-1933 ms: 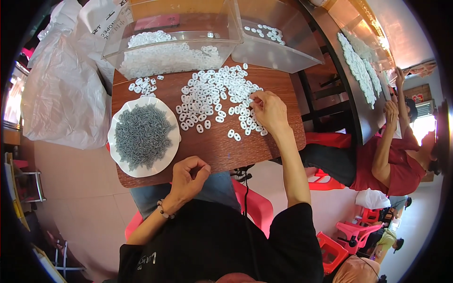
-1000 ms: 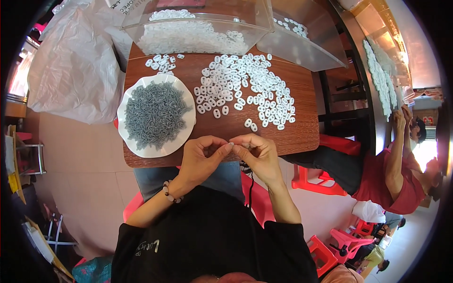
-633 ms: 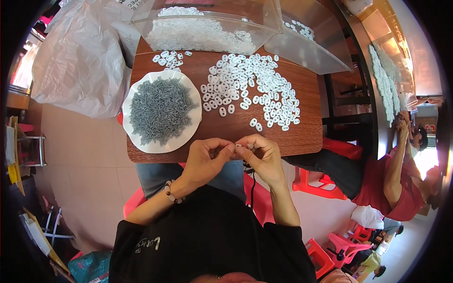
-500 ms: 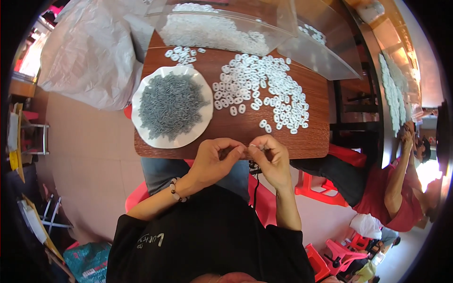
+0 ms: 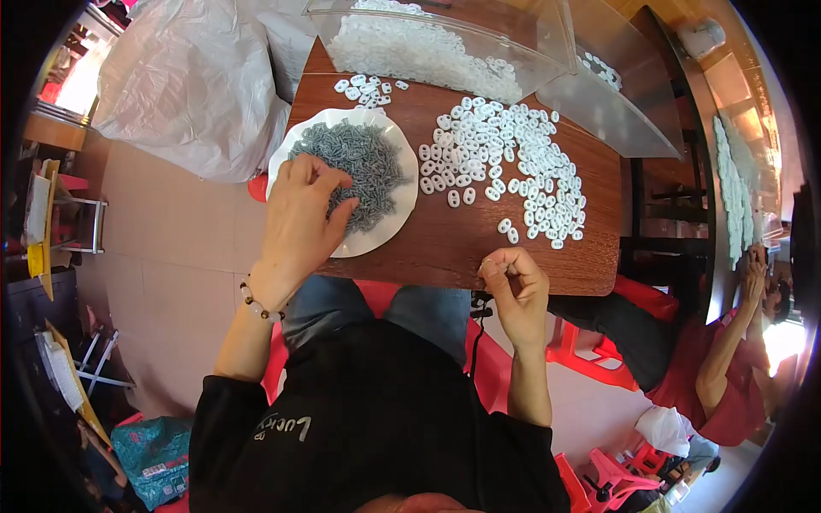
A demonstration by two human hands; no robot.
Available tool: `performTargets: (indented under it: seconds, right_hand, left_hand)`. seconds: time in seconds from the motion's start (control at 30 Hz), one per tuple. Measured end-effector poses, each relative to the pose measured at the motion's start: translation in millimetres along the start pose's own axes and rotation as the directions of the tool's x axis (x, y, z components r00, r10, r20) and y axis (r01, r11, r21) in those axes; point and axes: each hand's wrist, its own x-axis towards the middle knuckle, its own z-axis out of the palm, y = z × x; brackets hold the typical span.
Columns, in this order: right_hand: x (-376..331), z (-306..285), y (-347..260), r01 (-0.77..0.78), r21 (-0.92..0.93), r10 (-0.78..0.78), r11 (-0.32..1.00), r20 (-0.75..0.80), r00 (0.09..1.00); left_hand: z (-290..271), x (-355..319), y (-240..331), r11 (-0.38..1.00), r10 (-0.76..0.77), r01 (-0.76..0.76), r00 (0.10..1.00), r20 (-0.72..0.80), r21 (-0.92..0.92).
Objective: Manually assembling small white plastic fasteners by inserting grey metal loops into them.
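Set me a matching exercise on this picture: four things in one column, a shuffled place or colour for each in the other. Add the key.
Things:
1. Left hand
2. Right hand
3. Bracelet
4. Widest spread of white two-holed pieces

Places and colours:
A. By the near edge of the brown table
B. On the tabletop, to the right of the white plate
C. At the heap of grey pieces
D. Dark and pale beads

Pairs: 1-C, 2-A, 3-D, 4-B
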Motion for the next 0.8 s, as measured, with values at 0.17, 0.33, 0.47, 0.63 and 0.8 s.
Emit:
performTargets:
  seconds: [0.17,0.33,0.47,0.63,0.8]
  right_hand:
    - [-2.3,2.1,-1.2,-0.044,0.033,0.044,0.999,-0.002,0.999]
    - [0.8,2.1,1.3,-0.016,0.012,0.016,1.000,-0.001,1.000]
    - [5.1,7.0,-1.3,-0.034,0.051,0.033,0.998,0.008,0.999]
    - [13.1,14.4,-5.9,-0.044,-0.002,0.044,0.999,0.043,0.998]
    - [22.1,22.9,-13.3,-0.060,0.027,0.057,0.998,0.085,0.995]
  left_hand:
    - [12.3,1.4,-7.3,0.998,-0.048,0.050,0.996,0.070,-0.039]
    - [11.7,5.2,-9.6,0.910,-0.250,0.271,0.962,0.106,-0.313]
    - [15.0,4.7,-13.7,0.809,-0.383,0.379,0.920,0.086,-0.449]
    - [23.3,3.4,-26.1,0.638,-0.454,0.350,0.890,0.032,-0.686]
    - [13.2,5.6,-17.5,0.360,-0.494,0.412,0.845,0.204,-0.837]
